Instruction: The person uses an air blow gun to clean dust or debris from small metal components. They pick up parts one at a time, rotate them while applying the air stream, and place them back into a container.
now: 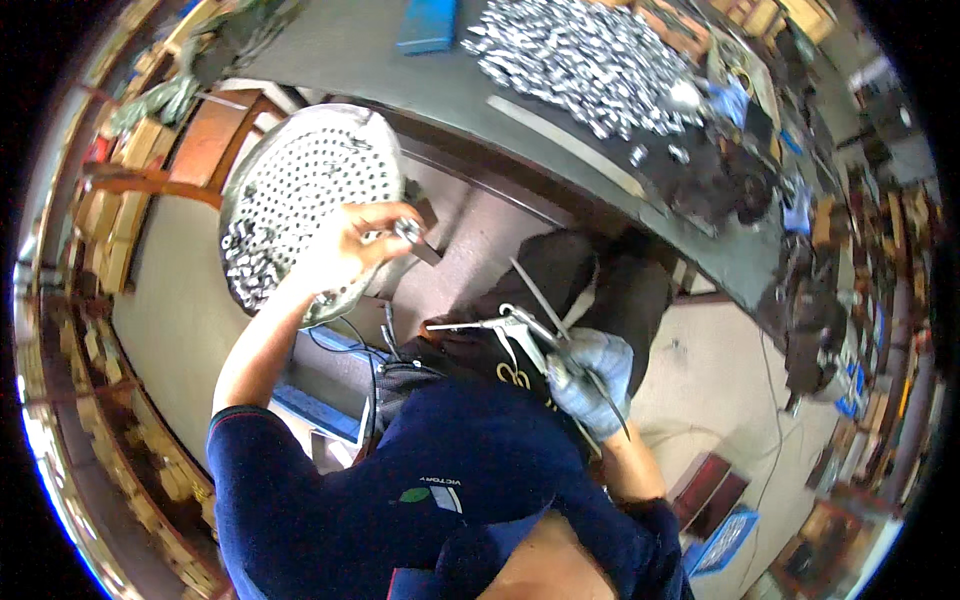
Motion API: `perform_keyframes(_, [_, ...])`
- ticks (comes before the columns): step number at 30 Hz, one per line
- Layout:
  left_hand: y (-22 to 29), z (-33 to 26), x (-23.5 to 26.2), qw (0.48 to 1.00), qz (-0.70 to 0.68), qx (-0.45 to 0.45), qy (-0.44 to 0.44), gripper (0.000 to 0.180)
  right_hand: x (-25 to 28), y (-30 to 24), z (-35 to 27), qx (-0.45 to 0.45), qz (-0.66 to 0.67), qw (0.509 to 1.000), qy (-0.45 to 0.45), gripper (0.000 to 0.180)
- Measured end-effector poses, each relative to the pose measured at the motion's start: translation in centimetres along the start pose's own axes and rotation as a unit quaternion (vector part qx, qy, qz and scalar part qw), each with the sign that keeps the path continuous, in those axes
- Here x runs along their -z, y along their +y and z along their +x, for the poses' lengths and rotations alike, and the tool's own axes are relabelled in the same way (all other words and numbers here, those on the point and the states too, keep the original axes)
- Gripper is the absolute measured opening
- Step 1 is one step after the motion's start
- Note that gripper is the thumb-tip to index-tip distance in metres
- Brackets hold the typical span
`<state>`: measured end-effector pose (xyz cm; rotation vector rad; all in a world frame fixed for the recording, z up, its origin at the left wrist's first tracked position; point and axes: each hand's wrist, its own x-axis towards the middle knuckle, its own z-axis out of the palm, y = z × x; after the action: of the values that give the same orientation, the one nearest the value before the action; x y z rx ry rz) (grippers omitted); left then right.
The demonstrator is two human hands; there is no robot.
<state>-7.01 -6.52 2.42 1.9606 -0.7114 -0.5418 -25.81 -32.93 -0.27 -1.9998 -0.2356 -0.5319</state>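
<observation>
Overhead, a small shiny metal part (pixel 407 229) is pinched in the bare left hand (pixel 350 245) beside a round perforated tray (pixel 300 170) holding similar pieces, while thin metal tongs (pixel 540 330) are gripped by the gloved right hand (pixel 590 380), below a workbench (pixel 400 75) heaped with silvery parts (pixel 580 60) and a flat blue box (pixel 428 25).

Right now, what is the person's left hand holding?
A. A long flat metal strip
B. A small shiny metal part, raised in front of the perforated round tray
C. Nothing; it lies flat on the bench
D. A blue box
B: the bare left hand pinches a small shiny metal part in its fingertips, lifted before the perforated round tray, while the gloved right hand grips a metal tool.
</observation>
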Motion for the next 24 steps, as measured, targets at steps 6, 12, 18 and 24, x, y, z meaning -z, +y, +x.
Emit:
perform_keyframes(6, [2.2, 2.3, -7.4, 0.971, -0.16, -0.034, -0.177, 0.031, 0.2, 0.2, -0.1, -0.011, -0.019, 0.999, 0.028, 0.036])
perform_keyframes(12, [3.7, 3.5, -8.1, 0.975, -0.059, -0.102, -0.19, 0.03, 0.3, 0.7, -0.2, -0.01, -0.069, 0.998, 0.014, 0.035])
perform_keyframes(18, [4.4, 3.9, -7.5, 0.972, -0.009, -0.147, -0.185, 0.028, 0.2, 0.9, -0.1, 0.012, -0.129, 0.991, -0.036, 0.034])
perform_keyframes(24, [4.0, 4.3, -8.2, 0.968, 0.006, -0.162, -0.192, 0.027, 0.2, 0.8, -0.2, -0.005, -0.106, 0.994, -0.02, 0.033])
